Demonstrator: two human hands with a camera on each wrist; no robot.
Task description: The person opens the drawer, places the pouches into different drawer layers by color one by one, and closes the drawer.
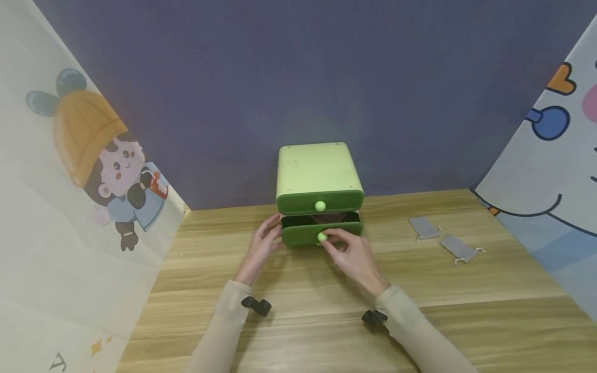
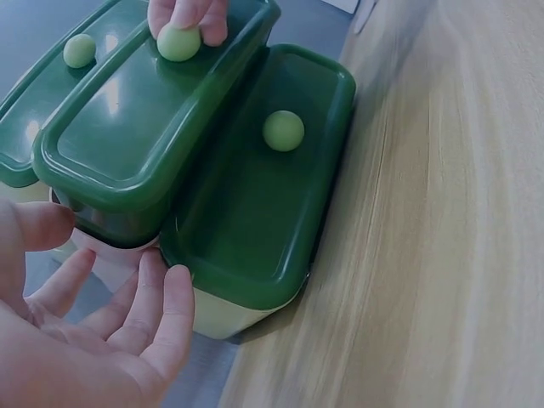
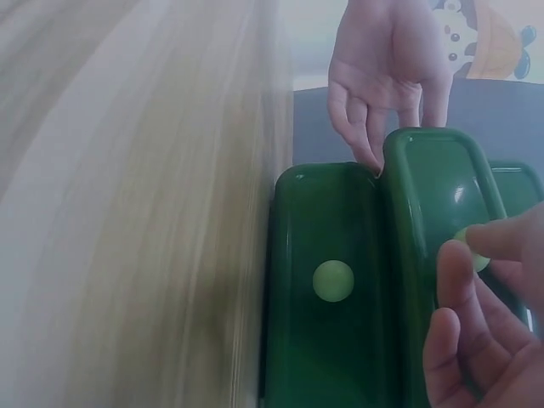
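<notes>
A small light-green cabinet (image 1: pixel 317 166) with dark-green drawer fronts stands against the back wall. Its middle drawer (image 1: pixel 298 237) is pulled partway out, and something brownish shows inside. My right hand (image 1: pixel 352 256) pinches the round knob (image 1: pixel 322 237) of that drawer between thumb and fingers. On the cabinet's left side, my left hand (image 1: pixel 261 246) has its fingertips at the side, beside the pulled-out drawer, with fingers loosely extended. The bottom drawer (image 2: pixel 246 195) and the top drawer (image 2: pixel 51 102) stay closed in the left wrist view.
Two small grey drawstring pouches (image 1: pixel 459 248) lie on the wooden table (image 1: pixel 308 331), right of the cabinet. A dark blue wall (image 1: pixel 224 103) rises behind it. Cartoon-printed panels (image 1: pixel 107 155) flank the table on both sides.
</notes>
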